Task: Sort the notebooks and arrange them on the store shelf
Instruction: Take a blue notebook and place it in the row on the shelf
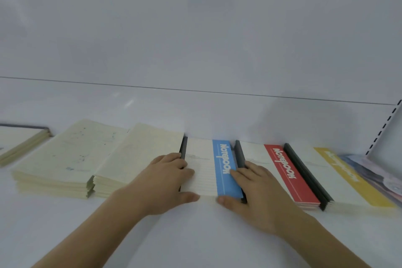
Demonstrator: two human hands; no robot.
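Note:
A stack of notebooks with a blue band (224,165) lies flat in the middle of the white shelf (195,235). My left hand (161,183) grips its left edge, fingers over the top and thumb against the front. My right hand (256,189) grips its right edge the same way, fingers on the blue band and thumb at the front corner. To its right lie a red-banded stack (289,176) and a yellow-banded stack (348,176). Two cream-coloured stacks (71,159) (141,154) sit to the left.
Another cream stack with a dark cover (19,141) lies at the far left. A notebook with a picture cover (382,174) sits at the far right, under the slotted shelf upright (385,128). The shelf's white back panel (195,50) rises behind the row.

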